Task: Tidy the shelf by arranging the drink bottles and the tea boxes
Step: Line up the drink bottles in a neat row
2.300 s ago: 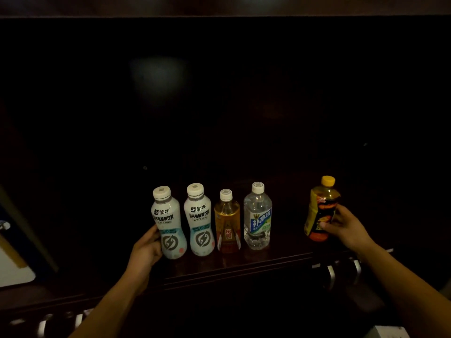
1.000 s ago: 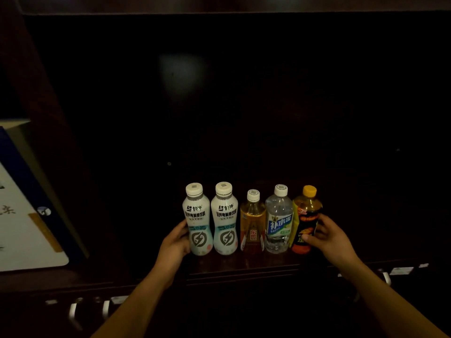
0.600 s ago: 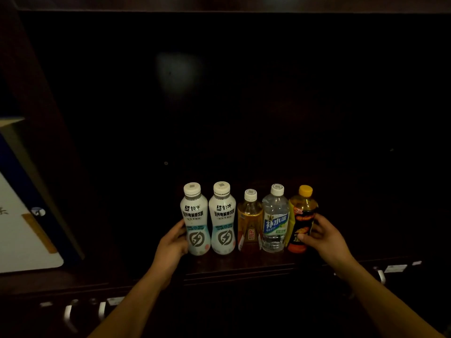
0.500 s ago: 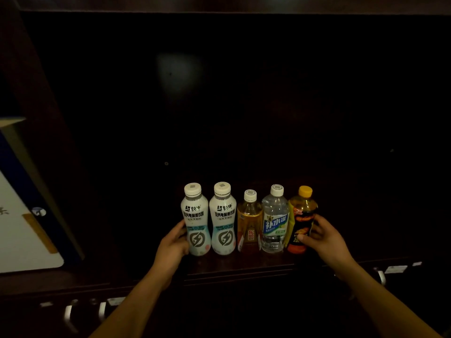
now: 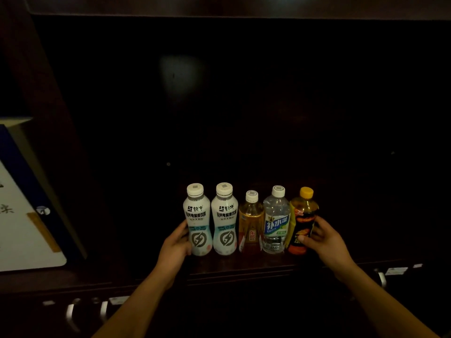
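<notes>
Several drink bottles stand upright in a tight row at the front of the dark wooden shelf (image 5: 244, 267). From the left: two white bottles (image 5: 198, 215) (image 5: 225, 215), a small amber tea bottle (image 5: 251, 215), a clear water bottle (image 5: 277, 215) and a dark yellow-capped bottle (image 5: 303, 213). My left hand (image 5: 175, 245) is wrapped on the left side of the first white bottle. My right hand (image 5: 322, 237) grips the right side of the yellow-capped bottle. No tea boxes are in view.
A white and blue flat box or board (image 5: 22, 215) leans at the far left, behind a dark upright post. Metal drawer handles (image 5: 70, 315) (image 5: 382, 279) sit below the shelf edge. The shelf interior behind and to the right of the bottles is dark.
My right hand has slid the yellow-capped bottle left until it sits against the water bottle, closing the gap. My left hand has stayed on the first white bottle. In the last half second nothing has moved.
</notes>
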